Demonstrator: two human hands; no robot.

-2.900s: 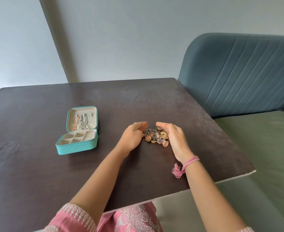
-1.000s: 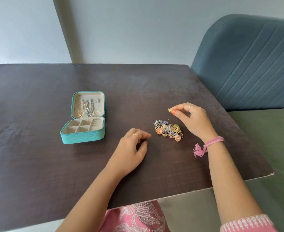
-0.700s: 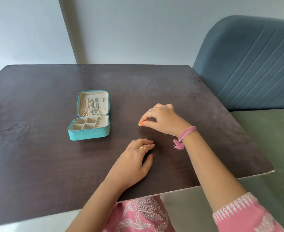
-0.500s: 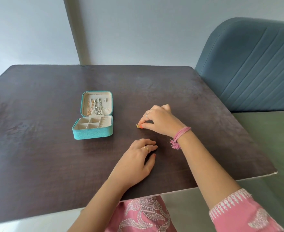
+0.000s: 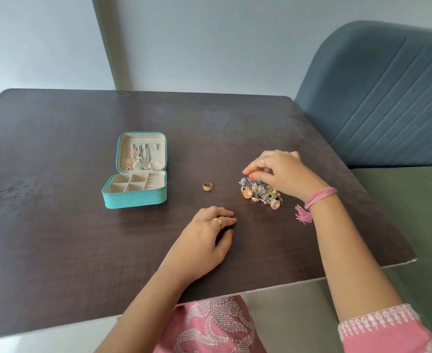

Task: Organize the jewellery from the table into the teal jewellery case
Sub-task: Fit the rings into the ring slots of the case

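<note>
Vs 0.5 s ago: gold ring (image 5: 207, 186) now lies on table (image 5: 57, 238), R hand (image 5: 283, 174) back at jewellery pile (image 5: 260, 192), fingertips curled onto it, grip unclear. Teal case (image 5: 136, 197) open, chains in lid, tray compartments look empty. L hand (image 5: 204, 245) relaxed, flat, holding nothing; ring between case & pile, beyond L hand

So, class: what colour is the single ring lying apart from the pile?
Gold ring, head view.

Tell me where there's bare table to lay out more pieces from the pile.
Bare wood lies left of the teal jewellery case, behind it to the far edge, and in front of the left hand. The strip between case and jewellery pile holds only a gold ring. It is crowded around the pile, where the right hand reaches.
</note>
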